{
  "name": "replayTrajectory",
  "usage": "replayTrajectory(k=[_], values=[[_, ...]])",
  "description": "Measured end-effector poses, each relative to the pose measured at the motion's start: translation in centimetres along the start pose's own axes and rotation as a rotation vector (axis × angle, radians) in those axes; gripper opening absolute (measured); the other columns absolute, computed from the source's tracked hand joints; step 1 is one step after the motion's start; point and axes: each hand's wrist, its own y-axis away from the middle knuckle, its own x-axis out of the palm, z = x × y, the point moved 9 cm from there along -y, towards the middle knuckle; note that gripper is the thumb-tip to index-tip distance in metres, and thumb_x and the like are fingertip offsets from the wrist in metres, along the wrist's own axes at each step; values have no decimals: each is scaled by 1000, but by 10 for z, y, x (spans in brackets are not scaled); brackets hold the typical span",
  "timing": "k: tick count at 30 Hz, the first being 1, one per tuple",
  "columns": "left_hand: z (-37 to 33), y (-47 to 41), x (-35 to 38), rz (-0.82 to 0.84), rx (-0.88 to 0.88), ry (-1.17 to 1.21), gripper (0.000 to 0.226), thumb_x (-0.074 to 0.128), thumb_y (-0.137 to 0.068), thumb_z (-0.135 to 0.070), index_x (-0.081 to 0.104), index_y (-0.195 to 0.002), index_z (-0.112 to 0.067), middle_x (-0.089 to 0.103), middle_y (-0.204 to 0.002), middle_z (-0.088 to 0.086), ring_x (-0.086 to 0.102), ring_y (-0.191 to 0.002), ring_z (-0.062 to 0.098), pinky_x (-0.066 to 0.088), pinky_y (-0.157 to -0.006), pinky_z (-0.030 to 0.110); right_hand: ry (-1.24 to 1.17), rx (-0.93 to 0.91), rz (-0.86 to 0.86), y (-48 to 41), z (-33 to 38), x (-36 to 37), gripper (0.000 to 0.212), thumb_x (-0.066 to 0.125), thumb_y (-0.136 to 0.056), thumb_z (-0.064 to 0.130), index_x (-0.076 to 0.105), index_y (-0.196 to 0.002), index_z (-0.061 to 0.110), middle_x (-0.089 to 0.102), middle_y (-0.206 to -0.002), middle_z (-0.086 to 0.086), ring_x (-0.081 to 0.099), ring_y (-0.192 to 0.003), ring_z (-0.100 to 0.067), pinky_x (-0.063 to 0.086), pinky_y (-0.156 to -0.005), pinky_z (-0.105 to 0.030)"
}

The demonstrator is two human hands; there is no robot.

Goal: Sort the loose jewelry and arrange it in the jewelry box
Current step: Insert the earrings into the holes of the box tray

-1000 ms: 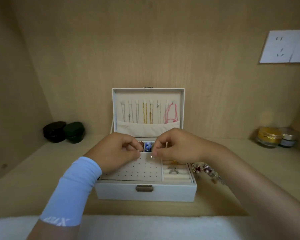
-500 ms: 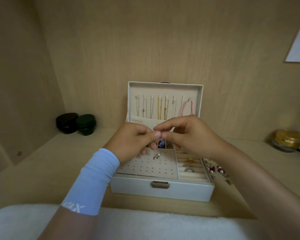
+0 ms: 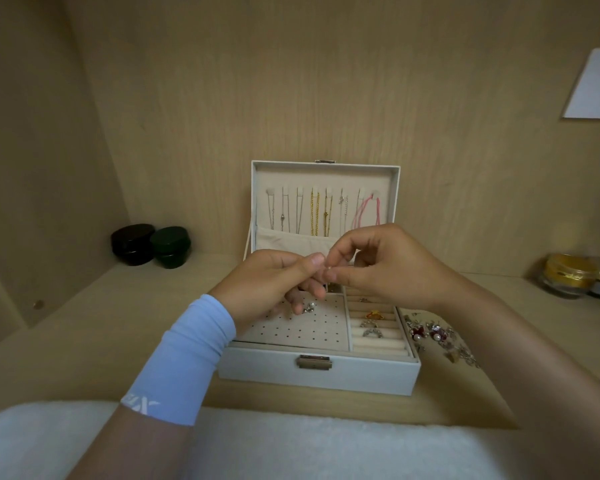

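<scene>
The white jewelry box (image 3: 319, 374) stands open on the wooden shelf, with several chains and a pink cord (image 3: 366, 211) hanging in its lid. My left hand (image 3: 274, 284) and my right hand (image 3: 388, 268) meet above the box, both pinching a tiny pale earring piece (image 3: 328, 270) between their fingertips. A silver earring (image 3: 308, 307) sits on the perforated earring panel (image 3: 302, 332). Three rings (image 3: 373, 323) fill the ring rolls on the right. Loose earrings with red stones and pearls (image 3: 433, 336) lie on the shelf right of the box.
Two dark round jars (image 3: 151, 244) stand at the back left. A gold-lidded jar (image 3: 568, 273) and a grey one stand at the back right. A white socket plate (image 3: 594, 84) is on the back wall. White fabric (image 3: 291, 452) lies along the near edge.
Both hands lifted from the earring panel and came together above the box, pinching a small piece. A silver earring now shows on the panel. The view shifted left, then slightly back.
</scene>
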Motion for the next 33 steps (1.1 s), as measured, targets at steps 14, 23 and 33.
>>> replayTrajectory(k=[14, 23, 33], values=[[14, -9, -2, 1, 115, -726, 22, 71, -86, -39, 74, -108, -38, 55, -98, -17, 49, -84, 1, 40, -83, 19, 365, 68, 332, 21, -11, 35, 5, 83, -80, 27, 80, -83, 28, 67, -69, 25, 59, -66, 4, 47, -64, -12], [13, -10, 0, -3, 124, -670, 10, 75, -84, -31, 73, -94, -31, 63, -87, -21, 48, -72, -24, 32, -63, 4, 383, 99, 378, 22, -11, 33, 4, 77, -86, 32, 81, -86, 31, 72, -76, 21, 60, -66, 5, 46, -63, -14], [15, -13, 5, -46, 84, -657, 12, 72, -87, -30, 74, -99, -31, 66, -87, -17, 55, -75, -8, 34, -66, 4, 425, 124, 139, 5, -32, 14, 10, 68, -93, 28, 77, -89, 28, 72, -81, 19, 61, -69, 8, 49, -67, -19]])
